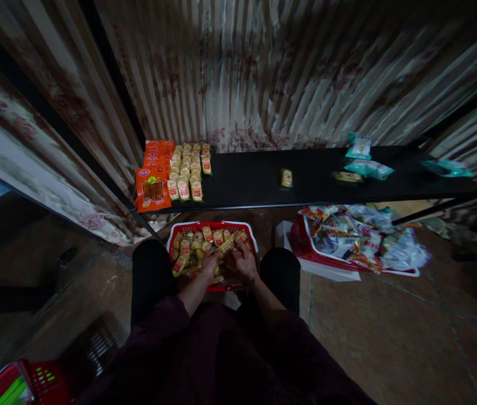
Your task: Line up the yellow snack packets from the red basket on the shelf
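A red basket [256,242] with a white rim stands between my knees, holding many small yellow wrapped snack packs [184,246]. Both hands are inside it. My left hand [210,264] is closed at the lower end of a few wrapped snack packs [225,246] lined up side by side. My right hand [244,260] curls its fingers around the other end of the same packs. Dim light blurs the exact finger contact. On the black shelf [242,180] above, similar yellow packs [185,171] stand in rows beside orange snack bags [153,185].
One yellow pack [286,178] lies alone mid-shelf. Teal packets [368,169] lie at the shelf's right. A second basket [327,260], full of plastic-wrapped bags [365,239], sits on the floor to the right. Another red basket [48,382] is at lower left. Black shelf posts [114,73] rise at the left.
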`<state>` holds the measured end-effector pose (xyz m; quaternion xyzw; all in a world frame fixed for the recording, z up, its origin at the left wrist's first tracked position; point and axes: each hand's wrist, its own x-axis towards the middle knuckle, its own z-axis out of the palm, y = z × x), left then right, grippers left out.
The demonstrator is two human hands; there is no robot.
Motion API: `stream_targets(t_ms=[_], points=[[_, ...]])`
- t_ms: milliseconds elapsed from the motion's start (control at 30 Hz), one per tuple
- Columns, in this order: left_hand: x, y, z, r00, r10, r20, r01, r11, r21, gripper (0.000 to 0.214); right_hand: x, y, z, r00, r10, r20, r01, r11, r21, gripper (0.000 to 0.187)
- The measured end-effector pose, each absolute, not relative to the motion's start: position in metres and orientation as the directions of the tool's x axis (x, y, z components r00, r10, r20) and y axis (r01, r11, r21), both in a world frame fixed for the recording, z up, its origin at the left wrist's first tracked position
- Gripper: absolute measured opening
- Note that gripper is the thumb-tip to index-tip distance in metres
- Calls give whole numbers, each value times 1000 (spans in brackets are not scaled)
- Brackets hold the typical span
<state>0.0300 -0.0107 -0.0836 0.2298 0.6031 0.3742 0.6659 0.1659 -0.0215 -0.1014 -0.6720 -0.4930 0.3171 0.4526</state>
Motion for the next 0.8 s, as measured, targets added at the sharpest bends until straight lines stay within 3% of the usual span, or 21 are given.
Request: stream_targets(t_ms=[100, 267, 400, 533, 667, 800], points=[[27, -9, -81, -14, 740, -672, -303, 638, 708, 23, 164, -21, -104, 285, 958, -2, 303, -92, -949, 44], [26, -6, -73, -22, 709, -705, -380, 646, 662, 25, 160, -19, -103, 233, 958, -168, 95, -194, -976, 48], [26, -5, -67, -5, 701, -713, -411, 649, 640, 23, 158, -20, -99, 169, 972, -166, -12, -167, -986, 53], [25, -6, -61, 7, 701, -713, -421, 649, 634, 16, 159, -18, -97, 224, 969, -108, 53, -122, -991, 45], [24, -7, -57, 4, 719, -695, -426, 629, 650, 24, 160, -17, -94, 253, 960, -119, 154, -161, -975, 45], [26, -11, -57, 9, 757, -653, -429, 593, 681, 29, 155, -17, -91, 211, 953, -217, 55, -233, -971, 53]])
